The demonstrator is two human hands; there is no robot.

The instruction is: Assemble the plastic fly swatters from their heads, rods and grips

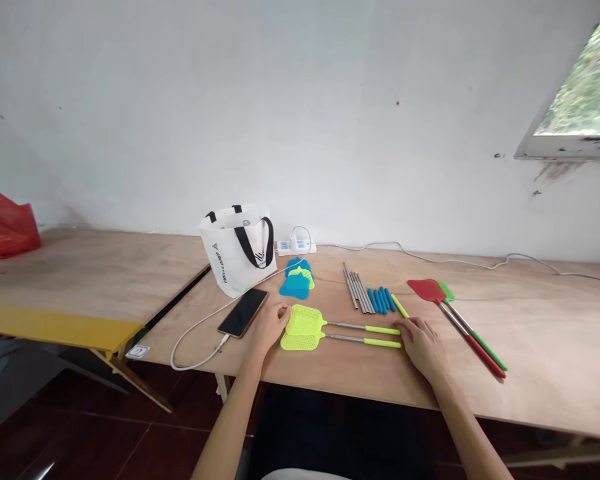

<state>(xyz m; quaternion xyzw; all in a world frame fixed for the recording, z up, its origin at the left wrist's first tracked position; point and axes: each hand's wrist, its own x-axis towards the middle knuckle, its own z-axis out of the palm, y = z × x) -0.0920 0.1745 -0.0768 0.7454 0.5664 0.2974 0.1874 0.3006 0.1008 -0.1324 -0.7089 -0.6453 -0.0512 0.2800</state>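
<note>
Two yellow-green fly swatters (310,329) lie side by side on the wooden table (540,360), heads to the left, handles to the right. My left hand (269,328) rests flat on the table with its fingers at the swatter heads. My right hand (421,345) lies open at the ends of the yellow-green handles, fingertips touching them. Neither hand grips anything.
Behind the swatters lie a pile of blue and yellow swatter heads (297,280), metal rods (358,292), blue handle grips (381,299), and a red and a green swatter (455,320). A phone (243,312) on a white cable, a white tote bag (240,248), a power strip (296,247) and a red plastic bag (5,227) stand around.
</note>
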